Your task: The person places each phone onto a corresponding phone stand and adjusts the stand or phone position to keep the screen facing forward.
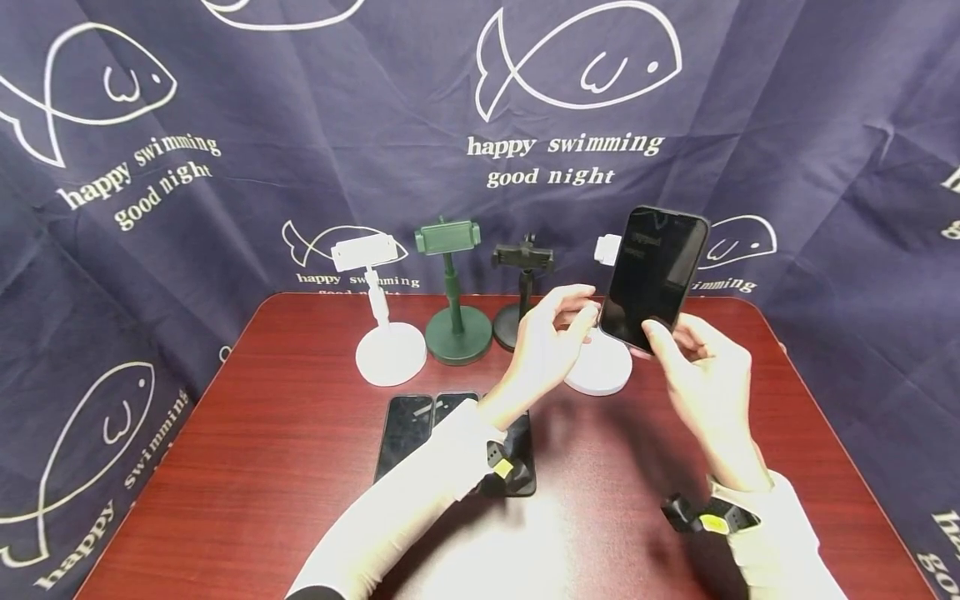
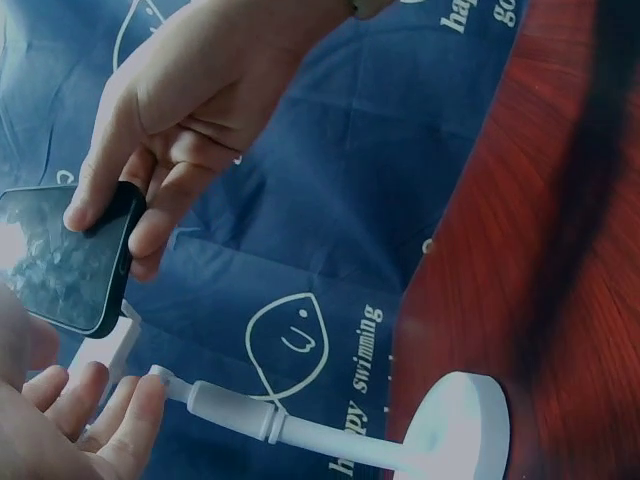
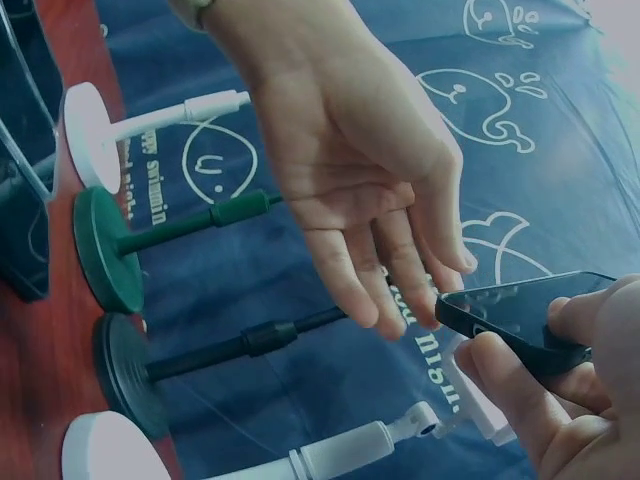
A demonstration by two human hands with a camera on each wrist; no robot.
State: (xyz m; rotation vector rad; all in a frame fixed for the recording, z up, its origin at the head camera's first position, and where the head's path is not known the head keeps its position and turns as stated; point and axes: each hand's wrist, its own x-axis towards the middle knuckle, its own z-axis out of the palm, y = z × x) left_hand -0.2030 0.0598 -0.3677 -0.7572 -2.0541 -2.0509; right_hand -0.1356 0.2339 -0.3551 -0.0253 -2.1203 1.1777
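A dark smartphone [image 1: 651,271] is held up by my right hand [image 1: 712,383], thumb on its screen and fingers behind its lower corner. My left hand [image 1: 546,346] is at the phone's lower left edge with fingers loosely bent and nothing gripped; in the right wrist view its fingertips [image 3: 390,315] reach close to the phone's corner. Behind the phone stands a white phone stand [image 1: 600,367] at the right end of the row, its clamp partly hidden. In the left wrist view, that stand's pole [image 2: 235,410] rises close beside my left fingers.
Left of it stand a black phone stand [image 1: 506,325], a green one [image 1: 459,333] and another white one [image 1: 390,354]. Several more phones [image 1: 405,429] lie side by side on the red table [image 1: 247,433], partly under my left forearm. A blue fish-print cloth [image 1: 420,100] hangs behind.
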